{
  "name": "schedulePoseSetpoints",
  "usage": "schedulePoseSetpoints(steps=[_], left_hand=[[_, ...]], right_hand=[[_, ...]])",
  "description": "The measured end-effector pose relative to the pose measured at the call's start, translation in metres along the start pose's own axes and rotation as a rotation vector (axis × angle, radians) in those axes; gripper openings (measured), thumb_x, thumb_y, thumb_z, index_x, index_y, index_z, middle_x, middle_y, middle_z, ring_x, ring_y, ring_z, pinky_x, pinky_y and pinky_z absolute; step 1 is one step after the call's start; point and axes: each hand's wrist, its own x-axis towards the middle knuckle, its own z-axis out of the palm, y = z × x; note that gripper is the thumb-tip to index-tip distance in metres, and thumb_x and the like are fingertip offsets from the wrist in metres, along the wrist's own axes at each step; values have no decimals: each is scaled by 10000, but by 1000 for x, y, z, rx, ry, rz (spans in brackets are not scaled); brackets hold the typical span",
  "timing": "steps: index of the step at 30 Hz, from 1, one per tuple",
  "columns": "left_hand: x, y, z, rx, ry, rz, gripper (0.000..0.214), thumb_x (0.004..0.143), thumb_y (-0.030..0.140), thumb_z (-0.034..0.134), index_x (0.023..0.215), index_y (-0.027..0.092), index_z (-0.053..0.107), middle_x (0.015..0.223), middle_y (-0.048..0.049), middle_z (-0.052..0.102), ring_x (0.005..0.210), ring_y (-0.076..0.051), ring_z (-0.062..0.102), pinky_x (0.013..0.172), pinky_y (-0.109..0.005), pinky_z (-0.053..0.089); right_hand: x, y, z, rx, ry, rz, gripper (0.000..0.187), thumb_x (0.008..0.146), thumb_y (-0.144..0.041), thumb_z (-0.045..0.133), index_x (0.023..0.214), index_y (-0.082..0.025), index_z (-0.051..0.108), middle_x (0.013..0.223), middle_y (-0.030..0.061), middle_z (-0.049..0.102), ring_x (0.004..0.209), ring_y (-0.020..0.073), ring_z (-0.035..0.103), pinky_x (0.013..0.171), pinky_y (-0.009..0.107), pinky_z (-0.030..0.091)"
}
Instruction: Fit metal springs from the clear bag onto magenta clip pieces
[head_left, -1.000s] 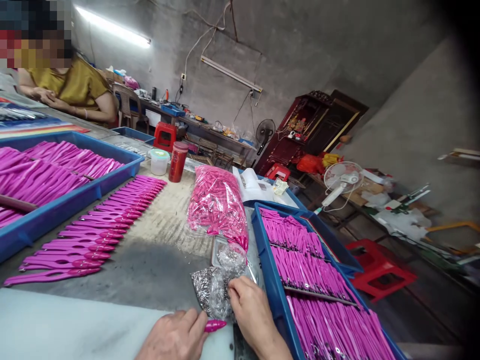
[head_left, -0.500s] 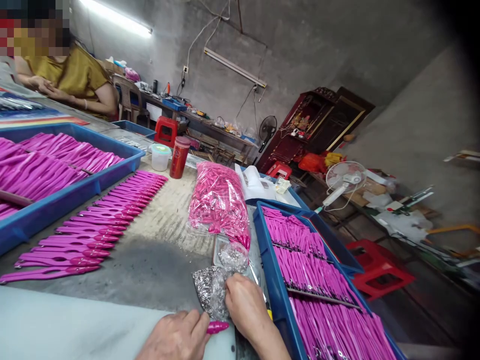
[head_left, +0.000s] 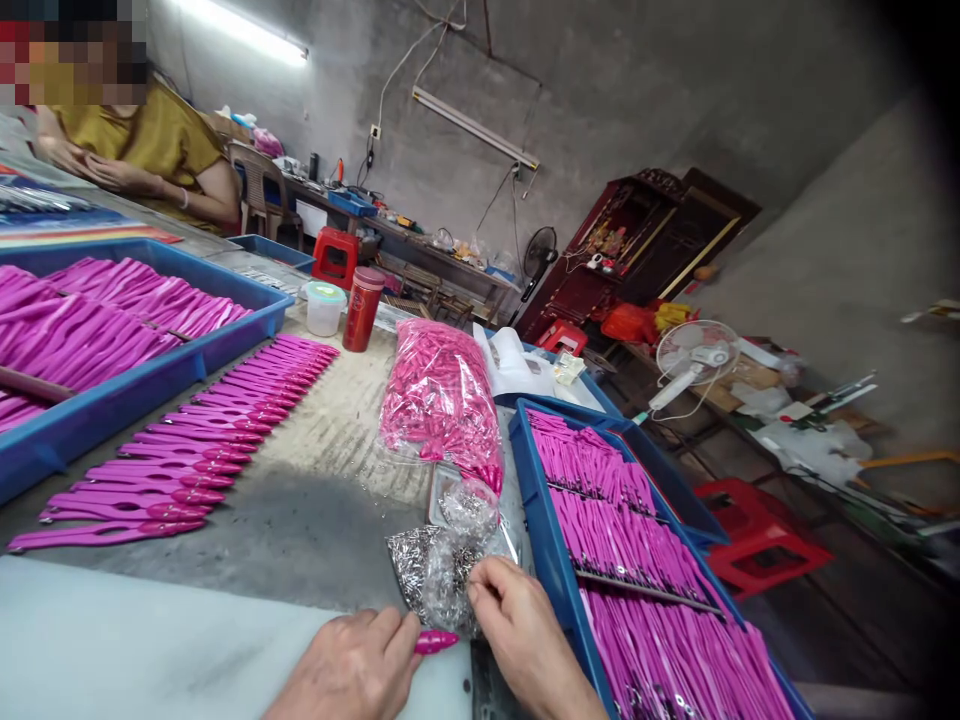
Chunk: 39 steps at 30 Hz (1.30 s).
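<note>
My left hand point(head_left: 352, 665) rests on the pale mat point(head_left: 150, 650) at the bottom edge and pinches a small pink plastic piece point(head_left: 437, 641) between thumb and fingers. My right hand point(head_left: 525, 635) is beside it, fingertips curled into an open clear bag of small metal parts point(head_left: 431, 570). Whether those fingers hold a part is hidden. A row of long pink handles point(head_left: 195, 445) lies on the grey table to the left.
A blue tray of pink handles point(head_left: 637, 560) stands right of my hands, another blue tray point(head_left: 135, 390) at left. A clear bag of pink pieces point(head_left: 442, 400), a red bottle point(head_left: 361, 308) and a small tub point(head_left: 324, 307) stand farther back. Another person point(head_left: 150, 150) sits at the far left.
My right hand has shifted slightly right and its fingers have dug into the bag of metal parts. The left hand keeps its hold on the pink piece. The view has tilted a little.
</note>
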Motion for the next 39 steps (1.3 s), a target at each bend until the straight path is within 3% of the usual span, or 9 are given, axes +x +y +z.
schedulePoseSetpoints(steps=[5,9,12,24,31,35,39], left_hand=[[3,2,-2,4,71,-19,106,801,92,440,804,189,485,595,21,538,461,-177,571,397,-294,473],[6,3,-4,-9,99,-16,127,777,63,439,823,170,489,591,17,541,450,-181,569,398,-308,484],[6,4,-5,-19,93,-26,133,787,62,423,821,172,489,595,12,549,456,-183,575,406,-306,487],[7,4,-11,13,69,-12,142,778,70,415,794,184,497,577,21,555,447,-157,572,409,-251,468],[8,5,-14,8,70,-5,166,789,59,382,783,187,488,574,21,552,448,-157,573,411,-251,459],[6,5,-10,3,73,-7,179,806,60,355,791,185,481,585,13,548,453,-166,571,411,-268,459],[5,5,-8,12,70,-16,156,802,61,380,799,182,479,583,15,540,456,-174,569,410,-278,455]], right_hand=[[-21,8,8,43,-89,39,189,763,-112,404,595,-199,413,610,-19,498,604,141,496,545,211,334],[-32,19,24,-85,-184,70,203,706,-20,415,600,-183,472,621,0,552,608,146,534,543,211,343],[-37,24,34,-184,-195,7,205,729,-18,426,650,-171,536,680,37,608,648,170,578,571,228,370],[-46,38,37,-77,-90,-153,196,798,-63,440,680,-174,549,673,31,603,651,153,597,590,202,422],[-52,50,51,-283,88,-409,233,813,-58,358,723,-188,529,650,26,565,576,153,566,543,233,418],[-52,55,59,-395,118,-412,253,803,-37,336,705,-191,512,642,32,553,577,169,563,538,258,414],[-50,53,55,-318,108,-386,221,801,-56,338,720,-192,492,647,25,550,578,158,565,533,240,415]])
